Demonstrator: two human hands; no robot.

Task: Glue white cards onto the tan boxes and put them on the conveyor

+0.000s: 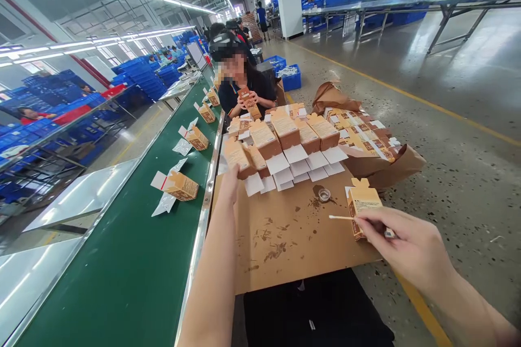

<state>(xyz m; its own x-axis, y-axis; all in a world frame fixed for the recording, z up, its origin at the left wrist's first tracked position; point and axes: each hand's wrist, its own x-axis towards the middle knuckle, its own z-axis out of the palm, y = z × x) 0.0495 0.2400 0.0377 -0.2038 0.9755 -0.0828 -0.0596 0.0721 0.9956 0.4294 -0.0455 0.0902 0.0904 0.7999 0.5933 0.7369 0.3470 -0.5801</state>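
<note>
My left hand point(230, 183) reaches to the near left corner of a stack of orange and brown cartons point(266, 138), its fingers against the leftmost carton point(237, 157). Whether it grips that carton is hard to tell, as the fingers are partly hidden. Between the thumb and fingers of my right hand point(401, 236) is a cotton swab point(341, 217), its white tip pointing left. Just behind that hand a single carton point(364, 198) stands at the cardboard's right edge. A small round clear dish point(324, 195) sits on the stained cardboard point(260, 260).
On the left runs a green conveyor belt point(122, 260) with open cartons point(183, 186) and silver pouches point(165, 205). Across the stack a person point(248, 81) holds a carton. Brown paper point(378, 176) wraps more cartons at the right. Blue crates point(291, 77) stand on the floor.
</note>
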